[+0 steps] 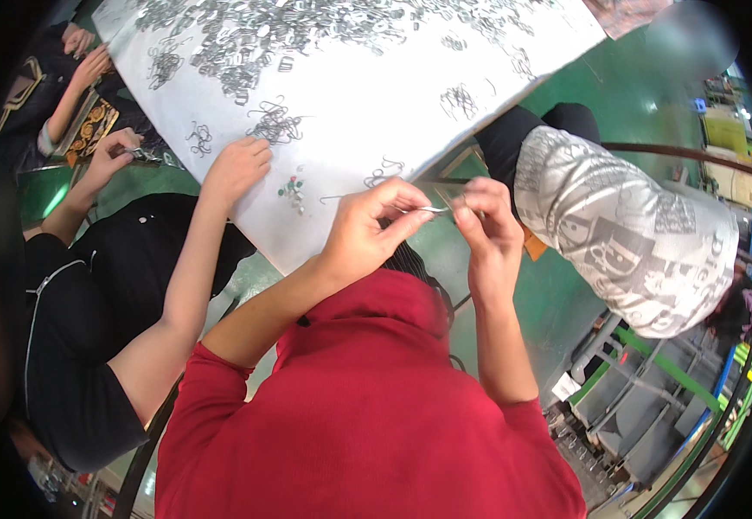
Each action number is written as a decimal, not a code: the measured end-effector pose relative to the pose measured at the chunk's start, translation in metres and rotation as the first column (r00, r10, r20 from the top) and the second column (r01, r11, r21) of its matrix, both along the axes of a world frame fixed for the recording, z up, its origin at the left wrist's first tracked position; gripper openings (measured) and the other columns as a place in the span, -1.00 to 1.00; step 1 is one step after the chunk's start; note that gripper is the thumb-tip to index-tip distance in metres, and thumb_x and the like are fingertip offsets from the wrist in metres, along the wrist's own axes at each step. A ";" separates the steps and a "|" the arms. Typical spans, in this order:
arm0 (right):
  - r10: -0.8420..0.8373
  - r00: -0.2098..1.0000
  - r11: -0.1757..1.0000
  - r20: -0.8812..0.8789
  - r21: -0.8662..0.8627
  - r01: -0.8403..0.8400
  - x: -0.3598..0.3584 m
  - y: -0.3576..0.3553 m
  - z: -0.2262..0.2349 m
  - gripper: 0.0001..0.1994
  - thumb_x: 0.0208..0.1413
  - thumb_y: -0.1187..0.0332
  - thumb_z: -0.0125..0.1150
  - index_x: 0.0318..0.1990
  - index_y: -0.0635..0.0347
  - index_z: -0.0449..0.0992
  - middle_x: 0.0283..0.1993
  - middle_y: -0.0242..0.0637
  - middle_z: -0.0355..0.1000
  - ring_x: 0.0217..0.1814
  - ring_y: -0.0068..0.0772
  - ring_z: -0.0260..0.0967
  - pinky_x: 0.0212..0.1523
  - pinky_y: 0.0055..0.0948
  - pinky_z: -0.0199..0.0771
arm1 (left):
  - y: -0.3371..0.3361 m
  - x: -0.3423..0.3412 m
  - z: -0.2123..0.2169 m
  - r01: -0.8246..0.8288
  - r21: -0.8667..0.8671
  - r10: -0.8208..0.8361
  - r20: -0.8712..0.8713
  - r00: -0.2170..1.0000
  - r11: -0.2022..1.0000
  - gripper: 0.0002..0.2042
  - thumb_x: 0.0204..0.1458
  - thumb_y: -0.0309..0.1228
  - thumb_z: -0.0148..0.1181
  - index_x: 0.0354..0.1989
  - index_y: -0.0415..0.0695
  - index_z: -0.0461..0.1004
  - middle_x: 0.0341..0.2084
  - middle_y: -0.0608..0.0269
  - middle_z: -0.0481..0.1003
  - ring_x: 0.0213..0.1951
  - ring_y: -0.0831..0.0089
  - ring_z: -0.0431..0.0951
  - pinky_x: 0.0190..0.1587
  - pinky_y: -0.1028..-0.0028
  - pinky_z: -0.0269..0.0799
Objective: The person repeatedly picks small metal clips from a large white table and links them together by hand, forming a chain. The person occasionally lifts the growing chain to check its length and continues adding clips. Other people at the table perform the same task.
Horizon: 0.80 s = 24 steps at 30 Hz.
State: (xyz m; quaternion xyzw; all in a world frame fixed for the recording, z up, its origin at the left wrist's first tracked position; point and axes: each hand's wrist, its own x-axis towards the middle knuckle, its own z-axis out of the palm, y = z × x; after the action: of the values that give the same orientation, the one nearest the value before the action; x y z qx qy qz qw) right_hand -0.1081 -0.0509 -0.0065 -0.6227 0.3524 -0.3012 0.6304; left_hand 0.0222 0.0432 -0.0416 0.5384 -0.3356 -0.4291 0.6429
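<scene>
My left hand [367, 227] is closed, pinching a small shiny metal piece [432, 209] between thumb and forefinger, just past the table's near corner. Close beside it on the right, my right hand [490, 221] has thumb and fingers drawn together. Its fingertips are smeared by motion, and a thin wire-like line shows near them; what they grip cannot be made out. On the white table [376, 112], a bunch of bent dark wire pieces [384, 169] lies just beyond my left hand. Small green, red and clear bits [292, 192] lie to its left.
A large heap of small metal buckle-like pieces [281, 39] covers the far table. Several bunches of wire pieces [276, 123] lie nearer. A co-worker's hand [239, 166] rests on the left table edge; a person in a patterned shirt [627, 233] is at the right.
</scene>
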 end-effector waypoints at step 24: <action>0.188 0.968 0.979 0.165 0.051 -0.199 -0.012 0.011 -0.004 -0.94 0.10 0.62 0.07 -0.29 0.32 0.45 -0.24 -0.14 0.42 -0.36 -0.47 0.45 -0.50 -0.64 0.42 | -0.088 0.218 -0.113 -0.569 0.522 -0.371 0.852 0.369 0.635 -0.71 -0.01 -0.47 0.05 -0.07 -0.21 0.38 -0.32 0.00 0.52 -0.30 0.10 0.56 -0.26 0.37 0.51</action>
State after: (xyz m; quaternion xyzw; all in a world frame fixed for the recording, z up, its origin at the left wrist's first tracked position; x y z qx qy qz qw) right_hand -0.1197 -0.0394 -0.0108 -0.6064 0.2483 -0.2751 0.7035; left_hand 0.2403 -0.0444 -0.1544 0.9169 -0.3789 -0.1020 0.0734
